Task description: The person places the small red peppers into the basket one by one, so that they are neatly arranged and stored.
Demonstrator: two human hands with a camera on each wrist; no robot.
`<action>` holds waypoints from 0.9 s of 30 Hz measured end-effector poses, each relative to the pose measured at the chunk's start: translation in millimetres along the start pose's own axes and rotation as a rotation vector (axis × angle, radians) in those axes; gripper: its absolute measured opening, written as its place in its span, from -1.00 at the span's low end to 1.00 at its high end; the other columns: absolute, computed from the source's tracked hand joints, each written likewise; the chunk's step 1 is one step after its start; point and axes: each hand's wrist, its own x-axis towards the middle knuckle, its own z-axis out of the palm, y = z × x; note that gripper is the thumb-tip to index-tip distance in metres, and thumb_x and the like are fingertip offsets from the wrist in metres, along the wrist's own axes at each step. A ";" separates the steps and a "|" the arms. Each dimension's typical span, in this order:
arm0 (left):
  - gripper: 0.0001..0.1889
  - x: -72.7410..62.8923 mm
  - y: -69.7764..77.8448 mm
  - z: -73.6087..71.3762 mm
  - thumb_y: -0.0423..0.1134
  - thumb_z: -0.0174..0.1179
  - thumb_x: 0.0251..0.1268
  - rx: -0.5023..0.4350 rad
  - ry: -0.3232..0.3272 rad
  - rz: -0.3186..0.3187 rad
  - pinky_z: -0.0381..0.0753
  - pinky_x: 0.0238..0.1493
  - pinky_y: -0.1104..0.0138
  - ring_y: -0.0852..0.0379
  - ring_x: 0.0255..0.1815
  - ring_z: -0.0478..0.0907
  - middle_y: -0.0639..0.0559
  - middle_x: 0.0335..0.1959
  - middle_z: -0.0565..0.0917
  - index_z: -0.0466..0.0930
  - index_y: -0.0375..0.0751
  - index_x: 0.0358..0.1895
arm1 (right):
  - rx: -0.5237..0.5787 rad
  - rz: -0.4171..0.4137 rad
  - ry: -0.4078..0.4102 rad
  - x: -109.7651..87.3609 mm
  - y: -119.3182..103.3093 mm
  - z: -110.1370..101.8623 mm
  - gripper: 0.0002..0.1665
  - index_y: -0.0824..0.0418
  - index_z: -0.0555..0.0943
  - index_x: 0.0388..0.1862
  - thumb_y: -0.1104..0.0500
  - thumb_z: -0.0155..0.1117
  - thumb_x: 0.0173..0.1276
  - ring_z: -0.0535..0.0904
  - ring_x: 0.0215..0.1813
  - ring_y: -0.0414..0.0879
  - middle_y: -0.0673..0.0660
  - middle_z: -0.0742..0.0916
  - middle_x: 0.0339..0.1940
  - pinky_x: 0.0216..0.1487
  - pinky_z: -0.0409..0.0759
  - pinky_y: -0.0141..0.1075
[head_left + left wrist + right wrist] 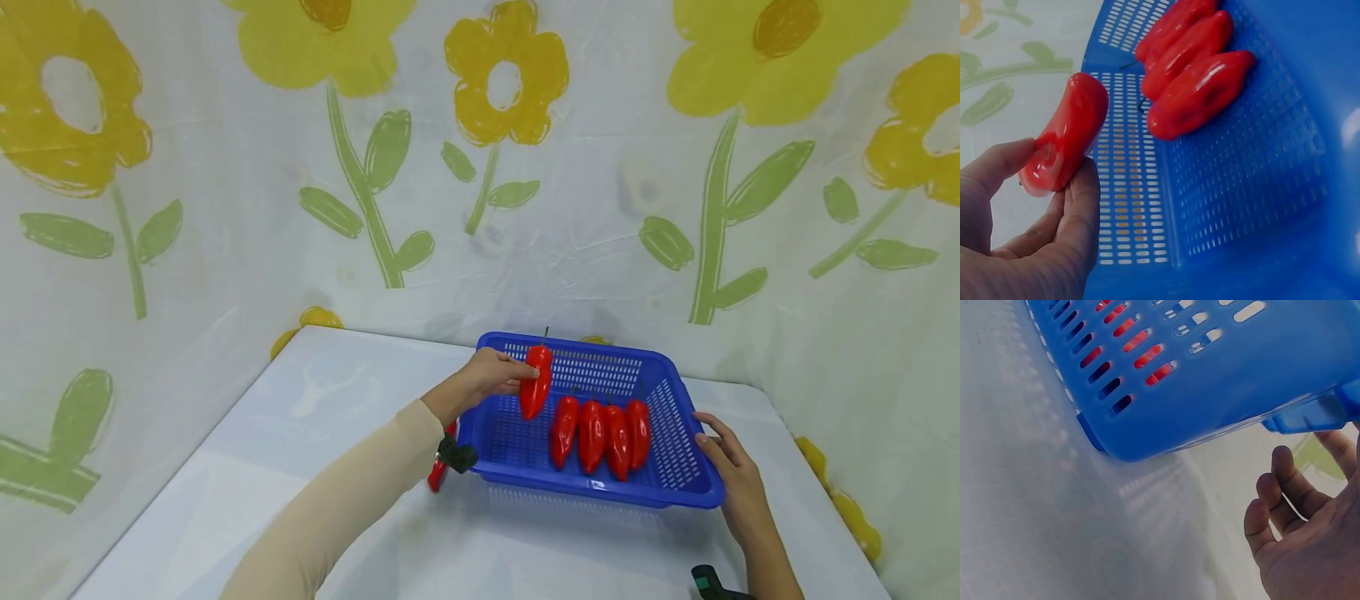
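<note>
In the head view my left hand (495, 373) pinches a red pepper (536, 392) between thumb and fingers, above the left part of a blue plastic basket (570, 486). The pepper hangs tilted with its thin stem up. Several red peppers (592, 433) lie side by side inside the basket, right of the held one. My right hand (738, 483) holds the basket's right rim with thumb and forefinger; in the right wrist view its other fingers (1285, 515) curl loosely below the rim. Another red pepper (437, 475) lies left of the basket, partly hidden by the left wrist.
The basket stands on a white table (300, 417) near its far edge. A white curtain (570, 208) printed with yellow flowers hangs behind and around the table. A black wrist device (456, 454) sits on the left wrist.
</note>
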 end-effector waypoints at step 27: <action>-0.57 23.3 -11.0 16.1 -0.38 0.44 0.15 -0.003 0.017 -0.111 0.67 0.06 0.11 -0.09 -0.14 0.73 -0.24 -0.21 0.67 0.52 -0.55 0.00 | 0.025 -0.007 -0.005 -2.3 -1.9 1.3 -0.33 -0.18 0.21 0.57 -0.23 0.02 0.55 0.66 -0.21 -0.29 -0.09 0.52 -0.03 -0.24 0.73 -0.32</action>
